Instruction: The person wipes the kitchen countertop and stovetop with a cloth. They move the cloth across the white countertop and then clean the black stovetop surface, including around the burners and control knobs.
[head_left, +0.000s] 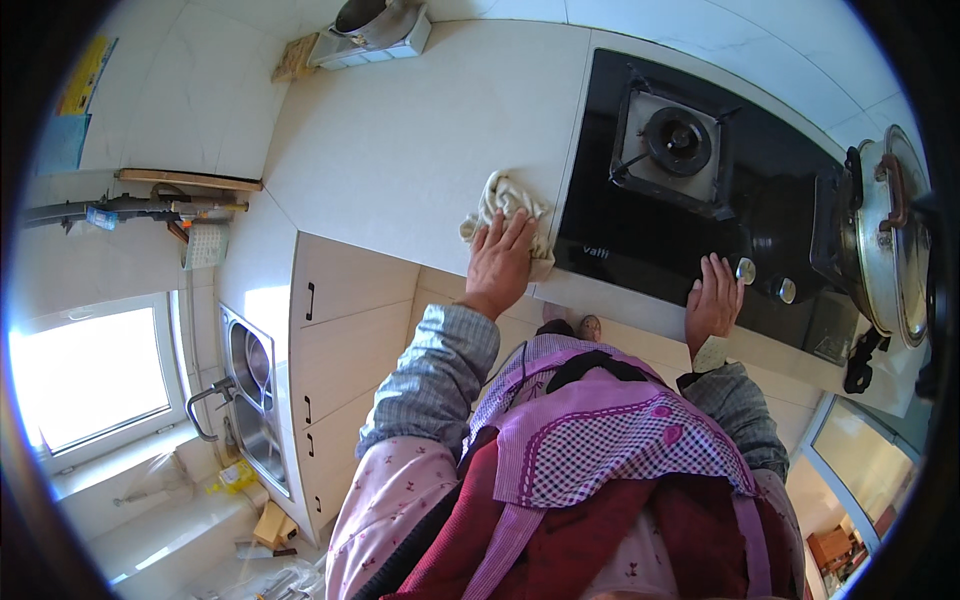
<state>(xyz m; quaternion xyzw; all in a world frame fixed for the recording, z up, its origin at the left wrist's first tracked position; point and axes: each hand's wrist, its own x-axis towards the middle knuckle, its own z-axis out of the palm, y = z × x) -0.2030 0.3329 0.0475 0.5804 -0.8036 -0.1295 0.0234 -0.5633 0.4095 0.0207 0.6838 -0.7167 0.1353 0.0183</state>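
Note:
My left hand (499, 259) lies with its fingers spread over a crumpled cream cloth (508, 196) on the pale countertop (390, 150), just left of the stove. My right hand (714, 296) rests flat at the front edge of the black glass gas cooktop (667, 232), its fingertips beside a round silver knob (745, 271). It holds nothing that I can see. A second knob (785, 290) sits further right. Behind them is a burner with a square pan support (678, 141).
A large lidded metal pot (885, 240) stands on the right burner. At the back left, a metal pot (371, 22) sits on a white rack (375, 49). A double steel sink (255, 405) with a faucet (202, 405) lies on the left, near a window (94, 375).

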